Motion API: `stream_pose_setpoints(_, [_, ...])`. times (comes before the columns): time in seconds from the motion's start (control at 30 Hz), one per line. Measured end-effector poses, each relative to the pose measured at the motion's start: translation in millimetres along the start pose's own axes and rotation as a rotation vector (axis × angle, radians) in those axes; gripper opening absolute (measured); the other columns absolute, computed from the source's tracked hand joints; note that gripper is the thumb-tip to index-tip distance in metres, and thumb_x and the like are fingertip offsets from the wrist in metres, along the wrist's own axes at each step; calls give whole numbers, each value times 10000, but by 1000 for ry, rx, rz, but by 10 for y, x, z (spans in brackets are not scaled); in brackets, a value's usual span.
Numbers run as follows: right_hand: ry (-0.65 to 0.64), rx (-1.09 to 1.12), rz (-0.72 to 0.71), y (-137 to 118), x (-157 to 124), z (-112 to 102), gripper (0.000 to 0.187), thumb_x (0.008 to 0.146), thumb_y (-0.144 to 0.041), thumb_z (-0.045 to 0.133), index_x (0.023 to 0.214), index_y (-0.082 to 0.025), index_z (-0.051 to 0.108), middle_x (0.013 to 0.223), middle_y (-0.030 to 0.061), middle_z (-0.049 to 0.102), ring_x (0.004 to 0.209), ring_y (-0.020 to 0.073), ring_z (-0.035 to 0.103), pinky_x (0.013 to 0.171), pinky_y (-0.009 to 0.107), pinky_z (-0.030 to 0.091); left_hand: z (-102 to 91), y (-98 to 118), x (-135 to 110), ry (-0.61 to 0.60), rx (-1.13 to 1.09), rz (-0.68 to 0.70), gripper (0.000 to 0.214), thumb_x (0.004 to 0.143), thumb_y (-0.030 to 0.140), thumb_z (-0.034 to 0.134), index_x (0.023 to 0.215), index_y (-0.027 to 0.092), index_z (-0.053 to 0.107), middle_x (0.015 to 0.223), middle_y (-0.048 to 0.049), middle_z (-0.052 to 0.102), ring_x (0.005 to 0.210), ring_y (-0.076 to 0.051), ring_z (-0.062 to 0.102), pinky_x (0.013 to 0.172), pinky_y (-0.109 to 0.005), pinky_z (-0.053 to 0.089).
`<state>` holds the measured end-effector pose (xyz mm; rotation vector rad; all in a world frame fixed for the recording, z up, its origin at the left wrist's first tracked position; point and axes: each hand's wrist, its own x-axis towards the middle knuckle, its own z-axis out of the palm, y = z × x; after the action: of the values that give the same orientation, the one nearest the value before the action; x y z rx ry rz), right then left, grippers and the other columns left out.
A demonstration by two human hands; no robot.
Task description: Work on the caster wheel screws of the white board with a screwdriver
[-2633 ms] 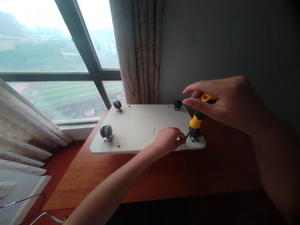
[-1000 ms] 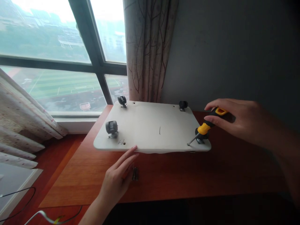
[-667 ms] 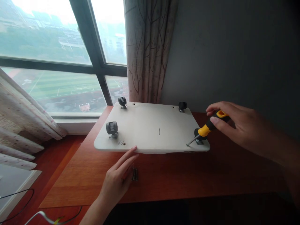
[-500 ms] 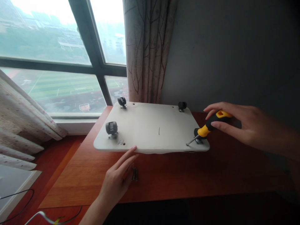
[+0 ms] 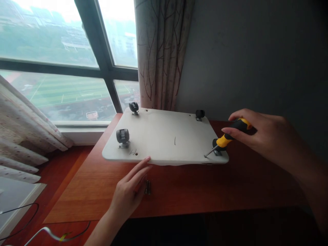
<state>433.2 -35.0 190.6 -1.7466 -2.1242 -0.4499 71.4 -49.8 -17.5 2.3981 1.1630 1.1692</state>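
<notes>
My right hand [image 5: 258, 133] grips the black-and-yellow handle of a screwdriver [image 5: 225, 138]. Its tip rests on a screw head [image 5: 205, 156] at the near right corner of a white board [image 5: 164, 133]. The board lies on the table with caster wheels at its corners; the near left caster [image 5: 123, 136] is in plain sight, while the screwdriver partly covers the near right caster [image 5: 217, 152]. My left hand [image 5: 130, 188] has its fingers stretched out, the index fingertip touching the board's front edge. Beside that hand, a few screws [image 5: 148, 187] lie on the tabletop.
The reddish-brown wooden table [image 5: 184, 191] ends at a front edge below the hands. Behind the board hangs a curtain [image 5: 161, 54], with a window [image 5: 64, 92] to the left and a grey wall [image 5: 246, 58] to the right. Cables [image 5: 48, 230] run at the lower left.
My right hand has turned on the screwdriver handle, with fingers and wrist in a changed pose. The tip stays at the same screw, and my left hand keeps its place. The view has shifted slightly.
</notes>
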Motion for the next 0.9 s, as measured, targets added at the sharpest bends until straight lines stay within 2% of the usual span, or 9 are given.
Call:
stream_pose_setpoints(0.27, [-49, 17, 30, 9, 7, -46, 361, 918, -627, 532, 978, -284, 627, 833, 22, 711, 642, 217, 620, 566, 320, 411, -14, 8, 23, 30, 38, 23, 426, 942, 77, 503, 1332, 224, 592, 1453, -81, 582, 1232, -226, 644, 932, -288, 593])
stream_pose_setpoints(0.37, [-73, 65, 50, 6, -2, -66, 347, 912, -597, 553, 1011, -272, 623, 855, 21, 715, 629, 202, 616, 561, 314, 430, -28, 20, 59, 52, 141, 55, 460, 931, 80, 527, 1357, 244, 584, 1421, -64, 614, 1164, -238, 658, 946, -355, 570])
stream_pose_setpoints(0.43, [-111, 142, 51, 0, -10, -94, 312, 926, -535, 543, 1067, -268, 622, 940, 28, 727, 658, 194, 636, 577, 312, 460, -40, 24, 95, 90, 247, 83, 491, 914, 90, 568, 1375, 261, 577, 1366, -49, 659, 1128, -267, 650, 963, -424, 538])
stream_pose_setpoints(0.53, [-157, 257, 27, -1, -24, -132, 290, 921, -422, 539, 1160, -273, 610, 1112, 43, 719, 796, 211, 689, 639, 317, 518, -55, 12, 157, 147, 352, 124, 536, 897, 91, 613, 1398, 275, 561, 1328, -41, 685, 1213, -314, 604, 1033, -512, 469])
stream_pose_setpoints(0.6, [-176, 315, 16, 11, -35, -140, 324, 908, -398, 555, 1206, -279, 596, 1160, 49, 710, 888, 231, 705, 677, 325, 548, -62, -7, 199, 143, 363, 156, 529, 905, 93, 622, 1397, 276, 560, 1343, -41, 676, 1269, -313, 586, 1088, -537, 427])
stream_pose_setpoints(0.7, [-206, 401, 26, 35, -56, -133, 346, 913, -427, 579, 1231, -292, 592, 1164, 53, 713, 940, 249, 719, 689, 329, 575, -59, -44, 236, 91, 377, 190, 501, 928, 118, 622, 1396, 285, 563, 1366, -30, 661, 1267, -292, 608, 1118, -525, 411])
stream_pose_setpoints(0.9, [-246, 443, 62, 13, -83, -158, 262, 907, -469, 613, 1104, -298, 630, 1055, 37, 740, 865, 245, 743, 654, 315, 573, -24, -136, 188, 75, 363, 173, 508, 958, 119, 576, 1421, 325, 555, 1380, -4, 649, 1308, -275, 583, 1120, -496, 413])
